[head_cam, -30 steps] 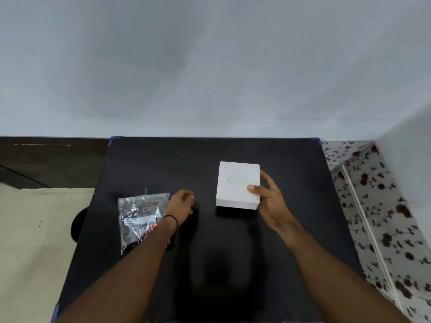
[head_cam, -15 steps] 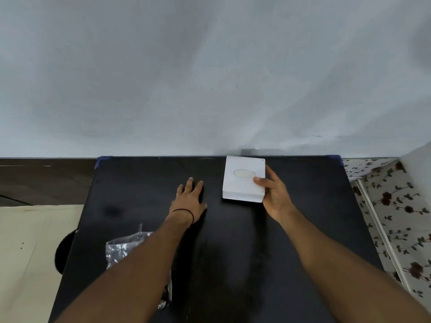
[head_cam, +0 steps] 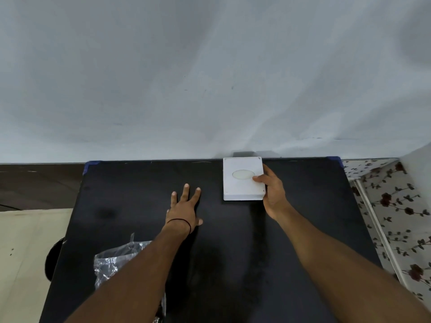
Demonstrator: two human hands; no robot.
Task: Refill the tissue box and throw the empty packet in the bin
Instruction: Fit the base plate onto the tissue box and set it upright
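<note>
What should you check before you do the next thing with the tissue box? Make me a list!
1. Box on the table: ok, at the far edge by the wall.
2. Right hand gripping the box: ok, thumb on top.
3. Left hand free: ok, open, flat on the table.
4. Packet within reach: ok, near left, partly under the forearm.
5. Packet empty: cannot tell.
6. Bin: cannot tell, a dark round shape shows left of the table.

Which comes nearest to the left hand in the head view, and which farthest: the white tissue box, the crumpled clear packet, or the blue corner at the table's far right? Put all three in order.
1. White tissue box: right of the left hand, against the far edge.
2. Crumpled clear packet: behind it, near the person, partly under the forearm.
3. Blue corner: far right, clearly farthest.
</note>
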